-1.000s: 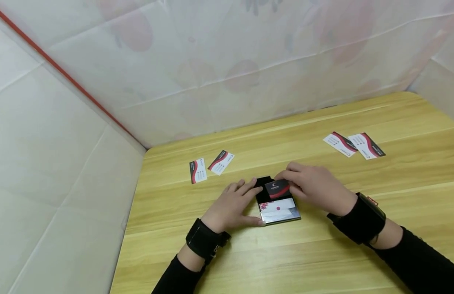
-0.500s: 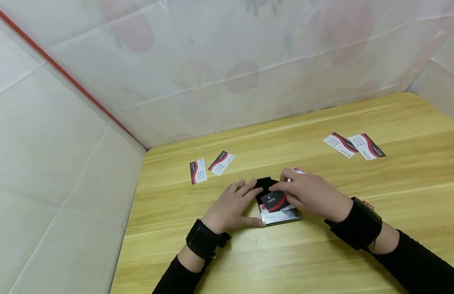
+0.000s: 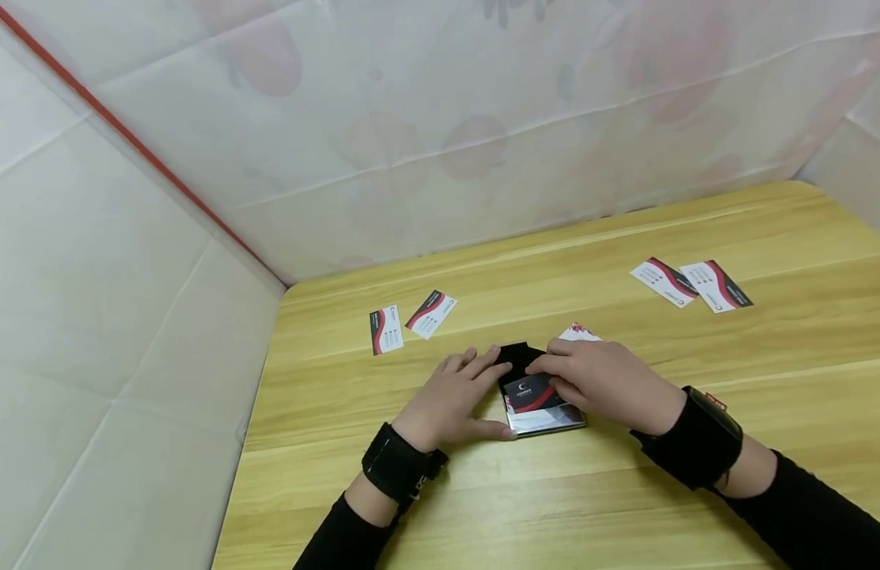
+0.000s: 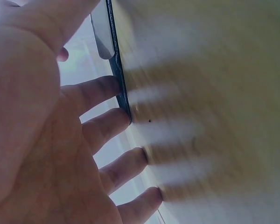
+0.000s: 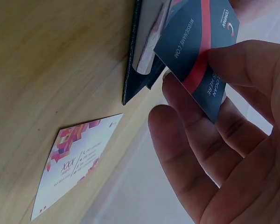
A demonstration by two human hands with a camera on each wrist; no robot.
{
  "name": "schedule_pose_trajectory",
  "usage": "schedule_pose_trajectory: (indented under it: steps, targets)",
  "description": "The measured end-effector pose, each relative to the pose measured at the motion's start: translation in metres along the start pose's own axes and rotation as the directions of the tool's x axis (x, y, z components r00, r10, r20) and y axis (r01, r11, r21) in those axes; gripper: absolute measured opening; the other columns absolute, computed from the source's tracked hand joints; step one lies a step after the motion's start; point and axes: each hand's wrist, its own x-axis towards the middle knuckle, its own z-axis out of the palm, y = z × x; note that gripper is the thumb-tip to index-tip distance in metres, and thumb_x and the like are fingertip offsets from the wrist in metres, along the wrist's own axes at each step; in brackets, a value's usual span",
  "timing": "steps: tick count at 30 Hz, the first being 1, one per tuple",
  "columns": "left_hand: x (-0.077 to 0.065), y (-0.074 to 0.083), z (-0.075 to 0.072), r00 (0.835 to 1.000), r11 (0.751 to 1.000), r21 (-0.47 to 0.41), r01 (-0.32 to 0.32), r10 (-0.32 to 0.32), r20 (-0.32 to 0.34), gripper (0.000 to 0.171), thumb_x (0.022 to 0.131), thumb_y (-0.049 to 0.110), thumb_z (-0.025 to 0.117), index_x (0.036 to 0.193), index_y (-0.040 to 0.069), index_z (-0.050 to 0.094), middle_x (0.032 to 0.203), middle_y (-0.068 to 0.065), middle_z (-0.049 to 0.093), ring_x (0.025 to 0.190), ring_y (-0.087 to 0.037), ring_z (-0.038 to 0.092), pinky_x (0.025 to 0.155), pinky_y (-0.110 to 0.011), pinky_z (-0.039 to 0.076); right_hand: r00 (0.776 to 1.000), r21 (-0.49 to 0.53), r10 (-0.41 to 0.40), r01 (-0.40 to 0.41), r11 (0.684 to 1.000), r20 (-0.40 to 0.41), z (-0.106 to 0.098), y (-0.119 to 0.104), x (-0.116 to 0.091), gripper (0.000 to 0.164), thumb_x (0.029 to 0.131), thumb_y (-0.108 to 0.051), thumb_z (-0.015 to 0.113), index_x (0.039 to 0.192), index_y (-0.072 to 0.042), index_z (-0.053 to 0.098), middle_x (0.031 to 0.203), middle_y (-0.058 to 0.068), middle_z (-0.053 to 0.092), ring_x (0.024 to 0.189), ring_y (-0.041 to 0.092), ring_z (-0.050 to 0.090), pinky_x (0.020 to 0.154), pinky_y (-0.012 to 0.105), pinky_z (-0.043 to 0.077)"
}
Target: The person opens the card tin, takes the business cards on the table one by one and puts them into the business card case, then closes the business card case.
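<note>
Nearest are two dark sleeves (image 3: 347, 538) (image 3: 810, 507), and above each of them a black band (image 3: 397, 461) (image 3: 696, 439) is worn around the wrist. Both forearms come from the lower side and lean inward, so the hands meet around one open black holder (image 3: 513, 359) on the wooden table (image 3: 483, 507).

The left hand (image 3: 449, 402) lies low at the left side of this holder. Its fingers are spread; the thumb reaches the near left corner, and two fingertips touch the dark edge, while the two others are on the table.

The right hand (image 3: 602, 385) is bent over the right side of the holder. It pinches a dark card (image 3: 525, 394), with the thumb upon the printed face and fingers behind. This card is tilted above the pale pocket (image 3: 547, 421); whether its edge is inside, I cannot tell.

Just beyond the right hand, a white card with pink pattern (image 5: 77, 156) lies flat on the table, partly hidden in the head view.

Farther, two cards (image 3: 388, 329) (image 3: 430, 314) lie apart at left, and two overlapping cards (image 3: 664, 283) (image 3: 716, 286) at right. Behind the table hangs a pale patterned cloth (image 3: 411, 119).
</note>
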Motion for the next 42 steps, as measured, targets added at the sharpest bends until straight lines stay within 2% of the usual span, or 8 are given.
schedule_pose_trajectory:
  steps: [6,16,25,31,42]
  targets:
    - [0.0002,0.0000,-0.0013,1.000,1.000,0.004,0.010,-0.010,-0.003,0.093,0.082,0.074,0.061,0.158,0.028,0.031,0.166,0.004,0.020,0.151,-0.033,0.022,0.121,-0.050,0.021,1.000,-0.018,-0.009,0.008,1.000,-0.015,0.0005,-0.0015,0.0008,0.026,0.086,-0.011,0.074,0.110,-0.023,0.073,0.094,-0.008,0.065,0.078,0.006,0.062,0.061,0.028,0.053]
    - [0.0009,0.0004,-0.0021,1.000,1.000,-0.008,0.006,-0.006,0.005,0.093,0.082,0.073,0.062,0.157,0.028,0.032,0.166,0.003,0.020,0.151,-0.033,0.021,0.122,-0.050,0.020,0.999,-0.010,0.016,-0.016,1.000,0.029,0.0001,-0.0048,0.0015,0.029,0.088,-0.013,0.074,0.115,-0.022,0.071,0.105,-0.005,0.071,0.085,0.011,0.069,0.066,0.033,0.057]
    - [0.0012,0.0000,-0.0033,1.000,1.000,-0.005,0.006,-0.006,-0.001,0.093,0.082,0.073,0.063,0.157,0.028,0.032,0.166,0.004,0.020,0.151,-0.033,0.021,0.122,-0.050,0.020,0.999,-0.006,0.036,-0.036,0.999,-0.002,0.0007,-0.0040,0.0011,0.031,0.086,-0.015,0.078,0.115,-0.022,0.072,0.110,-0.001,0.074,0.098,0.017,0.070,0.073,0.038,0.059]
    - [0.0003,0.0003,-0.0031,1.000,1.000,-0.008,0.004,-0.004,-0.002,0.093,0.082,0.073,0.063,0.157,0.028,0.032,0.166,0.003,0.020,0.151,-0.034,0.021,0.122,-0.050,0.020,0.999,-0.008,0.028,-0.029,1.000,-0.023,0.0019,-0.0040,-0.0001,0.030,0.083,-0.014,0.081,0.111,-0.022,0.073,0.105,-0.001,0.074,0.094,0.017,0.070,0.072,0.038,0.059]
    - [-0.0006,0.0002,-0.0014,1.000,1.000,-0.010,-0.004,0.004,0.000,0.093,0.082,0.072,0.063,0.157,0.028,0.032,0.166,0.002,0.021,0.151,-0.034,0.022,0.122,-0.050,0.020,0.996,-0.003,0.059,-0.059,0.998,0.065,0.0039,-0.0051,-0.0011,0.026,0.085,-0.020,0.079,0.109,-0.024,0.074,0.099,-0.006,0.072,0.086,0.011,0.068,0.068,0.035,0.056]
